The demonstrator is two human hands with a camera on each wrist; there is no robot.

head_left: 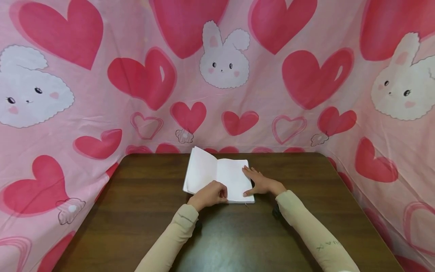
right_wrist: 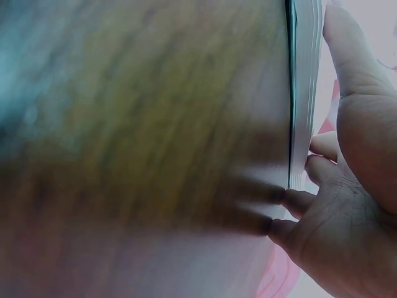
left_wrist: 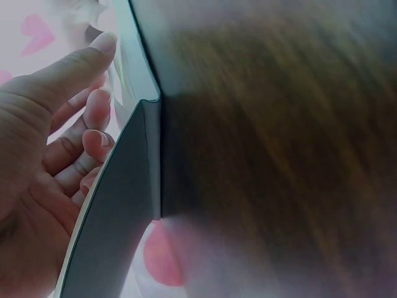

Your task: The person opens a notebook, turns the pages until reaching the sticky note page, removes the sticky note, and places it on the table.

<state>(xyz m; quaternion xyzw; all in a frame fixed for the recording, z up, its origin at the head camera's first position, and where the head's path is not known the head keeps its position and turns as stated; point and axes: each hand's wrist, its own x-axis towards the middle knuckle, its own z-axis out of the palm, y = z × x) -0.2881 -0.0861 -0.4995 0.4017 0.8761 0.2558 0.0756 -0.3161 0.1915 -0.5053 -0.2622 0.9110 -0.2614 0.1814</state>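
Note:
A notebook with blank white pages [head_left: 233,177] lies open on the table; its left side [head_left: 201,170] is raised at a tilt. My left hand [head_left: 211,194] is at the lower edge near the fold, fingers curled, thumb by the page edge. In the left wrist view the notebook's dark cover [left_wrist: 121,192] and spine hide part of those fingers [left_wrist: 93,146]. No page shows clearly between thumb and fingers. My right hand [head_left: 261,183] rests spread on the right page's outer edge. In the right wrist view its fingers [right_wrist: 296,203] reach past the page block [right_wrist: 304,93].
The dark brown wooden table [head_left: 136,211] extends around the notebook on all sides. Pink cloth with hearts and rabbits [head_left: 224,68] hangs behind and along both sides. A thin ribbon end [head_left: 247,206] pokes out below the notebook.

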